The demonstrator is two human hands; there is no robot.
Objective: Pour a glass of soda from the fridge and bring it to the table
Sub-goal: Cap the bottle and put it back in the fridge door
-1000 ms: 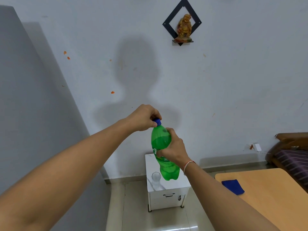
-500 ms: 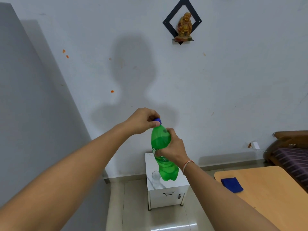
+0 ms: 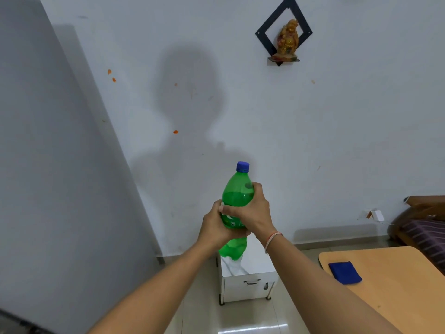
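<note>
I hold a green soda bottle (image 3: 237,196) upright in front of me, its blue cap (image 3: 242,166) on and uncovered. My right hand (image 3: 252,212) wraps the bottle's middle from the right. My left hand (image 3: 213,225) grips its lower body from the left. The bottle hangs above a small white cabinet (image 3: 250,283). The glass that stood on the cabinet top is hidden behind the bottle's base. The wooden table (image 3: 395,285) lies at the lower right.
A grey fridge side (image 3: 55,177) fills the left. A blue cloth (image 3: 344,272) lies on the table's near corner. A dark bed or sofa (image 3: 426,227) stands at the far right. A figurine on a wall bracket (image 3: 286,39) hangs high up.
My left hand has come off the blue cap and dropped to the bottle's lower body. The cap still sits on the neck. The bottle now covers the glass.
</note>
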